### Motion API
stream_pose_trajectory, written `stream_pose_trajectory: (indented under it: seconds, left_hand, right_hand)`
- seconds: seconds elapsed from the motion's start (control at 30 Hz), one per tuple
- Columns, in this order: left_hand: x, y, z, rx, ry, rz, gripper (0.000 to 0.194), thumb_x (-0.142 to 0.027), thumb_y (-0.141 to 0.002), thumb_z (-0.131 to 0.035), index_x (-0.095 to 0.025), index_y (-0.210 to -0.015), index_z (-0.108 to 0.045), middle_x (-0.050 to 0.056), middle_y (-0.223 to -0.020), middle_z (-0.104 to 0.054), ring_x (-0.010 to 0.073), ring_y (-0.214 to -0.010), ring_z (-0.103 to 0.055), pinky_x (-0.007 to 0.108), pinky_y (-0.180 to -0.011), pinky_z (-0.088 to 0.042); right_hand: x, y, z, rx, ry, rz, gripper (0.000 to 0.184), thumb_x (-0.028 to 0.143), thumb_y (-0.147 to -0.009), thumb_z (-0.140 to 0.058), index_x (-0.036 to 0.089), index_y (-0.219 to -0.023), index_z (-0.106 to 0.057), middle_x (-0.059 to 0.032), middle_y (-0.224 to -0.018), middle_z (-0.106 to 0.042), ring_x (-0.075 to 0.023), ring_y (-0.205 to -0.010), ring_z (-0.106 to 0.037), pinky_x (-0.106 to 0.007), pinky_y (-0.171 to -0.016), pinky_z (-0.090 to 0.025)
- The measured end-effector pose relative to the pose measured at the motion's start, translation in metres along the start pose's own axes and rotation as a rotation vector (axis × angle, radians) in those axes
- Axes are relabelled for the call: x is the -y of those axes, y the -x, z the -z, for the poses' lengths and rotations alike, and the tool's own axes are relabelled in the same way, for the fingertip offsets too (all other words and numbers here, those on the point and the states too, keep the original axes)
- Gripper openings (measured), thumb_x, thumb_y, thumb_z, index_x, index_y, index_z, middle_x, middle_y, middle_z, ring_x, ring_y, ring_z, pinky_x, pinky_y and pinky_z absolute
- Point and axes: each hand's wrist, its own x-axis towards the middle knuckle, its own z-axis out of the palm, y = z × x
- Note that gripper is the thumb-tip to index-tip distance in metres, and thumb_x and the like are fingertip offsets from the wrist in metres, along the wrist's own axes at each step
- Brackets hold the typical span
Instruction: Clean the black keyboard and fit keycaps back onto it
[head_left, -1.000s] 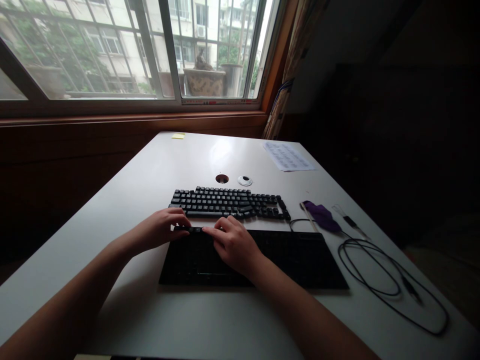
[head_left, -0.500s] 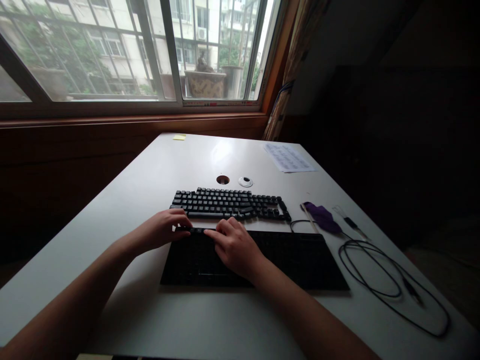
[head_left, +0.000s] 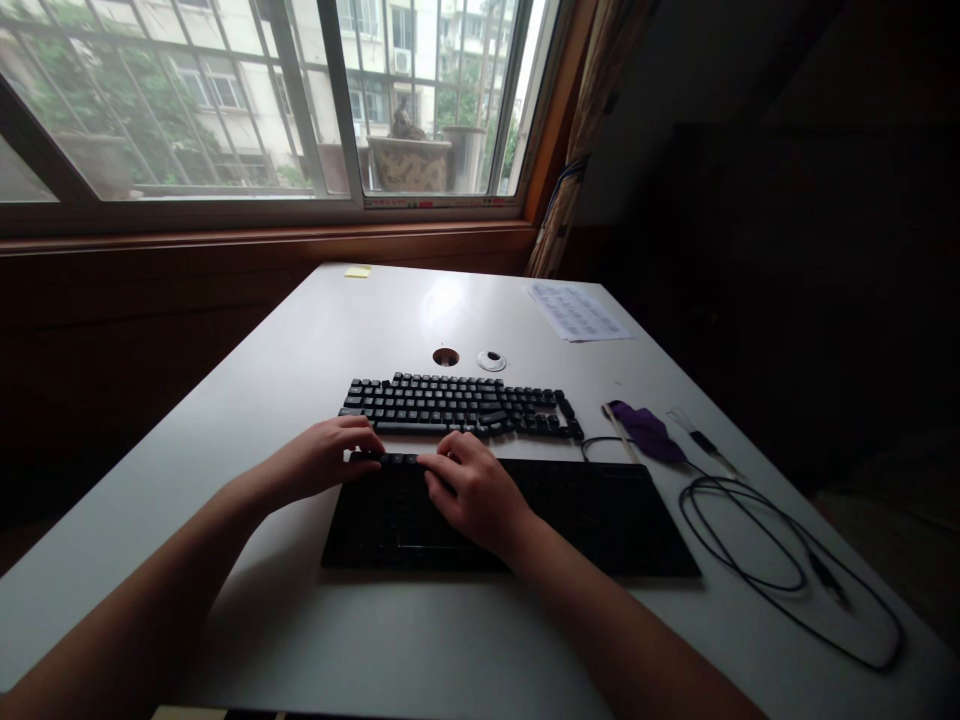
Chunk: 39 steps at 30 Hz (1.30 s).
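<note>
A black keyboard point(head_left: 570, 520) lies flat in front of me, its surface mostly dark and without keycaps. A few keycaps point(head_left: 399, 460) sit in its top row at the far left. My left hand point(head_left: 341, 455) is at the far left corner, thumb and fingers curled around the keyboard's edge there. Just to its right, my right hand point(head_left: 480, 495) has its fingers bent and close together at the end of that keycap row. What its fingertips hold, if anything, is hidden. Behind the keyboard, loose black keycaps point(head_left: 442, 400) are laid out in rows on the white table.
A purple cloth pouch point(head_left: 645, 432), a small wire tool with a dark handle point(head_left: 709, 450) and a coiled black cable point(head_left: 780, 580) lie to the right. Farther back are a cable hole point(head_left: 446, 357), its round cover point(head_left: 492, 360), printed sheets point(head_left: 577, 312) and a yellow note point(head_left: 358, 271).
My right hand has shifted slightly right along the top row, and more of the keycaps beside its fingertips shows. My left hand has stayed at the keyboard's corner.
</note>
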Motion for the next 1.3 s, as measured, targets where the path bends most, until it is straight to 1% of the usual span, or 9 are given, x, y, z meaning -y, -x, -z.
stream_pose_trajectory:
  seconds: [0.07, 0.13, 0.33, 0.5, 0.77, 0.93, 1.1, 1.23, 1.3]
  left_hand:
    - [0.000, 0.000, -0.001, -0.011, 0.002, -0.016, 0.014, -0.031, -0.097, -0.064, -0.020, -0.102, -0.072, 0.006, -0.096, -0.067, 0.0160, -0.083, -0.062, 0.027, -0.075, -0.052]
    - [-0.002, -0.001, -0.002, -0.024, -0.002, -0.031, 0.014, -0.030, -0.097, -0.065, -0.020, -0.103, -0.072, 0.006, -0.097, -0.068, 0.0165, -0.084, -0.063, 0.028, -0.076, -0.053]
    - [-0.011, -0.005, -0.012, -0.049, -0.057, -0.078, 0.020, -0.027, -0.097, -0.065, -0.024, -0.117, -0.069, 0.006, -0.104, -0.069, 0.0189, -0.094, -0.063, 0.030, -0.083, -0.052]
    - [-0.013, -0.007, -0.020, -0.079, -0.177, -0.141, 0.021, -0.026, -0.099, -0.062, -0.026, -0.118, -0.069, 0.005, -0.104, -0.068, 0.0191, -0.094, -0.062, 0.030, -0.084, -0.052]
    - [-0.025, -0.011, -0.014, -0.053, -0.404, -0.242, 0.016, -0.021, -0.101, -0.055, -0.021, -0.110, -0.067, 0.007, -0.107, -0.068, 0.0205, -0.094, -0.059, 0.033, -0.080, -0.052]
    - [-0.030, -0.010, -0.013, -0.021, -0.363, -0.281, 0.015, -0.019, -0.100, -0.055, -0.023, -0.106, -0.069, 0.008, -0.117, -0.067, 0.0213, -0.101, -0.059, 0.035, -0.086, -0.053]
    - [-0.025, -0.011, -0.001, -0.197, -0.240, -0.173, 0.012, -0.024, -0.100, -0.058, -0.023, -0.103, -0.070, 0.008, -0.110, -0.070, 0.0208, -0.101, -0.061, 0.035, -0.087, -0.053]
    - [0.004, -0.023, 0.021, -0.407, -0.225, -0.023, 0.018, -0.033, -0.100, -0.059, -0.021, -0.095, -0.073, 0.007, -0.096, -0.072, 0.0200, -0.090, -0.062, 0.034, -0.081, -0.052]
    - [0.023, -0.033, 0.033, -0.413, -0.238, 0.046, 0.023, -0.038, -0.098, -0.061, -0.021, -0.091, -0.074, 0.006, -0.092, -0.072, 0.0184, -0.080, -0.061, 0.032, -0.074, -0.050]
  right_hand:
    - [0.000, 0.000, 0.000, 0.015, 0.024, 0.007, 0.036, 0.020, -0.095, -0.060, 0.021, -0.129, -0.069, -0.0098, -0.106, -0.061, -0.0227, -0.095, -0.053, -0.040, -0.087, -0.051]
    - [0.000, 0.000, -0.001, 0.034, 0.049, 0.020, 0.036, 0.021, -0.095, -0.061, 0.024, -0.129, -0.069, -0.0093, -0.106, -0.061, -0.0232, -0.094, -0.052, -0.041, -0.088, -0.051]
    - [0.001, -0.002, 0.001, 0.016, 0.018, 0.003, 0.018, 0.021, -0.096, -0.058, 0.020, -0.098, -0.076, -0.0086, -0.098, -0.059, -0.0216, -0.092, -0.053, -0.037, -0.084, -0.051]
    - [0.001, -0.002, 0.000, 0.027, 0.032, -0.002, 0.018, 0.019, -0.095, -0.060, 0.021, -0.107, -0.073, -0.0080, -0.099, -0.061, -0.0220, -0.093, -0.053, -0.037, -0.085, -0.050]
    - [0.001, -0.001, 0.000, 0.036, 0.032, -0.009, 0.022, 0.017, -0.095, -0.059, 0.021, -0.112, -0.072, -0.0082, -0.101, -0.061, -0.0223, -0.094, -0.053, -0.037, -0.085, -0.050]
    - [0.000, -0.002, 0.000, 0.044, 0.030, -0.013, 0.024, 0.017, -0.095, -0.058, 0.021, -0.114, -0.071, -0.0082, -0.101, -0.062, -0.0225, -0.095, -0.053, -0.038, -0.086, -0.050]
    - [0.000, -0.003, 0.001, 0.047, 0.021, -0.011, 0.024, 0.017, -0.095, -0.058, 0.021, -0.114, -0.072, -0.0086, -0.102, -0.062, -0.0226, -0.095, -0.054, -0.038, -0.085, -0.050]
    - [0.001, -0.003, 0.002, 0.036, 0.013, -0.011, 0.023, 0.017, -0.095, -0.058, 0.021, -0.113, -0.072, -0.0089, -0.101, -0.063, -0.0224, -0.093, -0.054, -0.038, -0.083, -0.051]
    - [0.000, -0.003, 0.001, 0.031, 0.009, -0.009, 0.023, 0.016, -0.095, -0.059, 0.021, -0.113, -0.072, -0.0088, -0.101, -0.064, -0.0223, -0.093, -0.054, -0.038, -0.084, -0.051]
